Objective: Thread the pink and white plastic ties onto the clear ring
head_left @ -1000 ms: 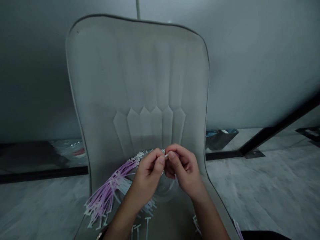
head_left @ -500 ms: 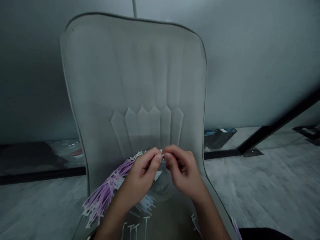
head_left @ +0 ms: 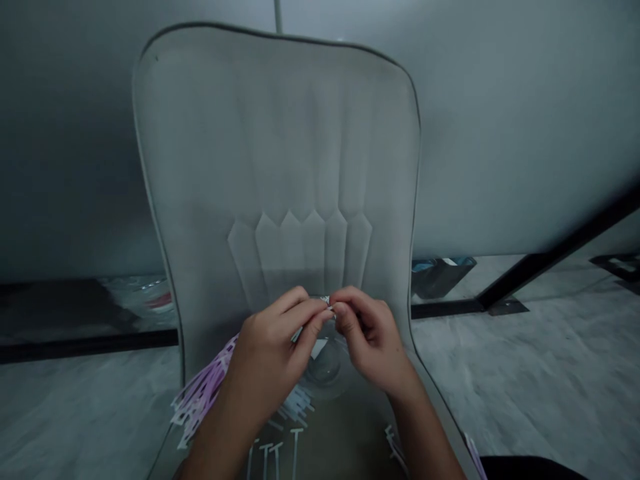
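My left hand (head_left: 280, 343) and my right hand (head_left: 369, 337) meet fingertip to fingertip above the seat of a grey padded chair (head_left: 280, 147). Both are closed in a pinch, and between them shows a tiny white piece, too small to name. Just below the fingers sits a clear round dish (head_left: 326, 370) with a white scrap (head_left: 319, 348) at it. Purple strips with white ends (head_left: 207, 387) lie in a bundle, partly hidden behind my left hand and forearm. White strips (head_left: 297, 403) spread under my left wrist.
Several white T-ended strips (head_left: 296, 440) lie at the seat's front, and a few more (head_left: 395, 445) by my right forearm. Purple strips (head_left: 475, 457) hang at the right edge. Behind stand a pale panel (head_left: 505, 133) and a dark bag-like object (head_left: 443, 277).
My left hand has turned, its back now more to the camera and its fingers straighter, covering more of the purple bundle. My right hand keeps its pinch. The view has shifted slightly.
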`<state>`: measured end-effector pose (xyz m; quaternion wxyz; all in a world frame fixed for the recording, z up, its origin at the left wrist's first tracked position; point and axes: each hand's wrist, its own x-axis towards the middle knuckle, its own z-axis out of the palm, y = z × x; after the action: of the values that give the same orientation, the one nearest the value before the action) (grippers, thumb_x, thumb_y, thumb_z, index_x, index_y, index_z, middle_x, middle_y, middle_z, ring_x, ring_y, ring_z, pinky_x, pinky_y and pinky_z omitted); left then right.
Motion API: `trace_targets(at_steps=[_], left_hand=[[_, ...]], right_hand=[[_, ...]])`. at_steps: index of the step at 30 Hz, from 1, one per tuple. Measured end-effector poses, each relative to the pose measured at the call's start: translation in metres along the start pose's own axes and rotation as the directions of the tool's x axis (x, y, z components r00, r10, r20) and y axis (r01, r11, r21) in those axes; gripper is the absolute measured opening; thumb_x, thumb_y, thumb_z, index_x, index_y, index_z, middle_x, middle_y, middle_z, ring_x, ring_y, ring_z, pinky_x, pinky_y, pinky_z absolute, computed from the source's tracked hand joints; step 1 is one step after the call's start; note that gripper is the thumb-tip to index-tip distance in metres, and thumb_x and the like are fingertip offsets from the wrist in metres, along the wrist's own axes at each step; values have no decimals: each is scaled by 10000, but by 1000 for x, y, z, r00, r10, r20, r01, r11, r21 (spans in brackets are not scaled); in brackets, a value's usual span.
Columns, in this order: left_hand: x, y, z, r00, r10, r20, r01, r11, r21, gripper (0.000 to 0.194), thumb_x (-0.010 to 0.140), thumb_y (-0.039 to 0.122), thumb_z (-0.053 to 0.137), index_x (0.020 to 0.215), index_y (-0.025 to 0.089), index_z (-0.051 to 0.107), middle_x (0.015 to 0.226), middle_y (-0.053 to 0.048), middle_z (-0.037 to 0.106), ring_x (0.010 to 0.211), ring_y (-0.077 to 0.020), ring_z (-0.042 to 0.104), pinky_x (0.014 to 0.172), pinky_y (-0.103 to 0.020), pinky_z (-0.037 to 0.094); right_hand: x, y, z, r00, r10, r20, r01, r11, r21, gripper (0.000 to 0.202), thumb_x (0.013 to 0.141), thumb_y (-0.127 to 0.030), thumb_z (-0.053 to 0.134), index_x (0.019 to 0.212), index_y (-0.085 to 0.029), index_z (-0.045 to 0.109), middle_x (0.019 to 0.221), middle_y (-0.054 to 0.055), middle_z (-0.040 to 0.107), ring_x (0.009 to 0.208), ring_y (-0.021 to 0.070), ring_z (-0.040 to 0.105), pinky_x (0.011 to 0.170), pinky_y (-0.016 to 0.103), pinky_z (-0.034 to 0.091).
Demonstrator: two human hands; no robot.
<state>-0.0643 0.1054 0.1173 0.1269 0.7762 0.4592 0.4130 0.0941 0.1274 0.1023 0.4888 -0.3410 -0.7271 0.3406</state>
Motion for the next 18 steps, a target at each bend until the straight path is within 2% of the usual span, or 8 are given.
trace_targets(at_steps=[6, 12, 15, 18], left_hand=[[0, 0, 2, 996, 22, -86, -24, 999, -23, 85, 931, 209, 581, 925, 189, 664, 748, 23, 603, 649, -90, 550, 613, -232, 390], [1, -3, 3, 998, 1, -59, -3, 999, -42, 66, 925, 206, 594, 909, 193, 656, 739, 25, 612, 666, -96, 561, 629, -235, 396], [2, 1, 3, 999, -14, -42, 10, 997, -82, 125, 948, 180, 534, 894, 188, 646, 731, 19, 564, 660, -102, 533, 616, -237, 386], [3, 5, 2, 996, -74, -40, 68, 987, -143, 212, 973, 174, 447, 810, 185, 582, 726, 14, 526, 675, -112, 515, 632, -246, 383]], right_hand=[[1, 1, -4, 1000, 2, 22, -2, 1000, 10, 184, 982, -252, 474, 845, -192, 582, 656, -34, 506, 556, 90, 441, 499, 223, 317], [1, 2, -5, 999, 22, 44, -24, 998, 52, 184, 981, -260, 479, 841, -193, 578, 660, -38, 481, 568, 88, 419, 506, 228, 306], [1, 4, -4, 997, 79, 25, -82, 987, 139, 192, 981, -317, 485, 860, -198, 574, 639, -44, 445, 550, 94, 391, 490, 235, 288], [2, 8, -2, 983, 181, -1, -171, 931, 321, 216, 973, -388, 491, 876, -205, 552, 604, -60, 393, 524, 98, 360, 475, 237, 284]])
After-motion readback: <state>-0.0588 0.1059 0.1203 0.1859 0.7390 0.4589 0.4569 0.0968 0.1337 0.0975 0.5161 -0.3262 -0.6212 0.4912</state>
